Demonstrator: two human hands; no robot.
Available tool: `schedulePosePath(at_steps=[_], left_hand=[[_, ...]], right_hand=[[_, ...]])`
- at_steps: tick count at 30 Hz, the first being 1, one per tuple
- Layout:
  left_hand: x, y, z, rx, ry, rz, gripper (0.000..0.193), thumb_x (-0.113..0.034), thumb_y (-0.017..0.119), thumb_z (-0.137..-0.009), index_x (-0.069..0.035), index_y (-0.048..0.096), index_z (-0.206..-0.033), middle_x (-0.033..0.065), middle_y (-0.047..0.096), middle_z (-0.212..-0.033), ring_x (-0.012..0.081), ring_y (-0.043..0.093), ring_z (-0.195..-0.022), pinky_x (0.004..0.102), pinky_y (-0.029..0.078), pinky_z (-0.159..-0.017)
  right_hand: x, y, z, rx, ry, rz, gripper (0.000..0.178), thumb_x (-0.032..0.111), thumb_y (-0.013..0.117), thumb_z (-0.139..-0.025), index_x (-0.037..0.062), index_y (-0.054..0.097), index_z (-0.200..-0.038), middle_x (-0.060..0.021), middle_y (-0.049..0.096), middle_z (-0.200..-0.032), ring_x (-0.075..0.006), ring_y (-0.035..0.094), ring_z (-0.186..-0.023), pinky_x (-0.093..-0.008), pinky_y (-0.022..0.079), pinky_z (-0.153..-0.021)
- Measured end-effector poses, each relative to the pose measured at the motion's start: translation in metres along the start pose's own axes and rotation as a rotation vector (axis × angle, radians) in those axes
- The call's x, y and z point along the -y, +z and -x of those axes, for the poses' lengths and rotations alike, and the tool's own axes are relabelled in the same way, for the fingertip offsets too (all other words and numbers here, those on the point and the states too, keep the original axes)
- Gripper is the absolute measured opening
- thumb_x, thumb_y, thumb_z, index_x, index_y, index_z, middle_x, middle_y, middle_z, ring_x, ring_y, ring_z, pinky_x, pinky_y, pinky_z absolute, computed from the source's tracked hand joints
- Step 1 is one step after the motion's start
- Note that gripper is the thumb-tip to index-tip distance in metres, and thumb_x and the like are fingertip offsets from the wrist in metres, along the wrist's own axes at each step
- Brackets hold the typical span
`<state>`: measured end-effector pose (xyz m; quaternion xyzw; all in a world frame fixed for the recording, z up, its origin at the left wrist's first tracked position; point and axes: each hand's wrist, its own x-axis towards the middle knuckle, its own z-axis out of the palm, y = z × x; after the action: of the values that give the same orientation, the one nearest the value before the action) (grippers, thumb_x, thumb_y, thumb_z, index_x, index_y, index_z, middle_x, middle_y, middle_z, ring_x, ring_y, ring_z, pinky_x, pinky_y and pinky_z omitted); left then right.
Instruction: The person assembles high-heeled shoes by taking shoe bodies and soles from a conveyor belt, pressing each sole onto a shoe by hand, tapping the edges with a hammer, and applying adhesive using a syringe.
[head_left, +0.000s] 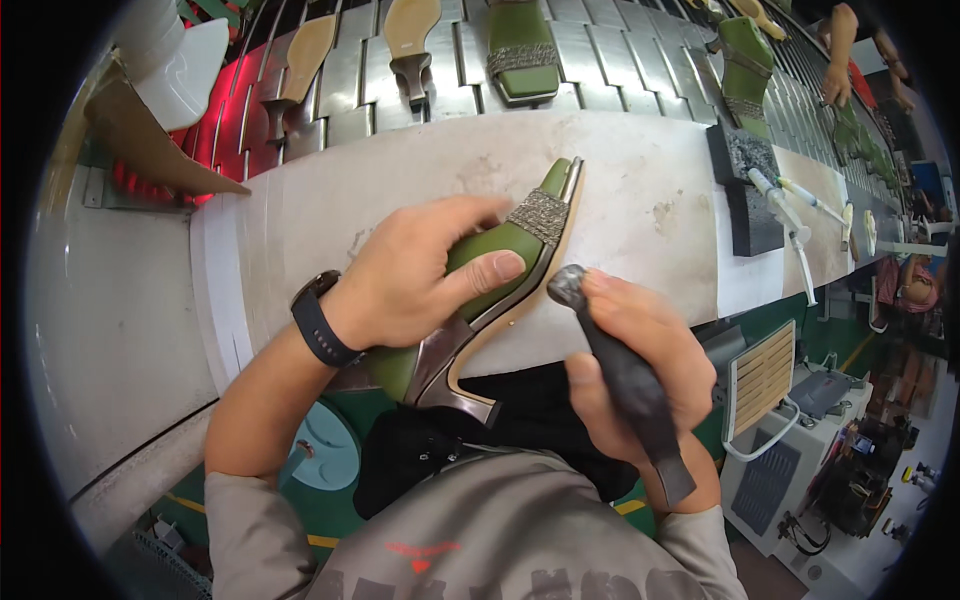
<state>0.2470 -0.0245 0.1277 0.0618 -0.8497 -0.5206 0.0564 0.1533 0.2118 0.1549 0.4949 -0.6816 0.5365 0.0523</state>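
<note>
My left hand (425,262) is wrapped round a green high-heeled sandal (498,243), its thumb pressed on the upper. A grey glittery strap crosses the sandal towards the toe, which points away from me. The sandal lies tilted, its sole edge turned to the right and its heel towards me, over the near edge of the pale worktable (330,205). Just right of the sole, my right hand (655,345) grips a dark hammer-like tool (632,385) with a rounded metallic head and a flared flat end. A small gap shows between the head and the sole.
Beyond the table runs a metal slat conveyor (455,70) carrying another green sandal (523,60) and tan heeled soles (310,55). Right of my hands, syringes (790,215) rest by a black foam block (755,215). A co-worker's hand (837,85) is at the far right.
</note>
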Motion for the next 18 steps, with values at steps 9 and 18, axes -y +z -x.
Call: schedulePosePath(at_steps=[9, 18], left_hand=[[-0.007, -0.001, 0.001, -0.046, 0.118, -0.176, 0.048, -0.033, 0.08, -0.094, 0.005, 0.071, -0.12, 0.0225, 0.072, -0.102, 0.0406, 0.07, -0.092, 0.0442, 0.055, -0.083], [-0.004, 0.002, 0.003, -0.086, 0.136, -0.151, 0.047, -0.034, 0.08, -0.094, 0.006, 0.072, -0.118, 0.0233, 0.075, -0.104, 0.0408, 0.071, -0.095, 0.0448, 0.056, -0.084]], right_hand=[[0.017, 0.031, 0.013, 0.126, 0.035, 0.11, 0.035, 0.001, 0.086, -0.071, -0.0071, 0.073, -0.103, -0.0205, 0.076, -0.104, -0.0376, 0.076, -0.093, -0.041, 0.065, -0.082], [0.03, 0.042, 0.02, 0.205, 0.251, -0.251, 0.038, -0.004, 0.084, -0.073, -0.0075, 0.071, -0.108, -0.023, 0.076, -0.107, -0.0357, 0.077, -0.099, -0.0414, 0.063, -0.086]])
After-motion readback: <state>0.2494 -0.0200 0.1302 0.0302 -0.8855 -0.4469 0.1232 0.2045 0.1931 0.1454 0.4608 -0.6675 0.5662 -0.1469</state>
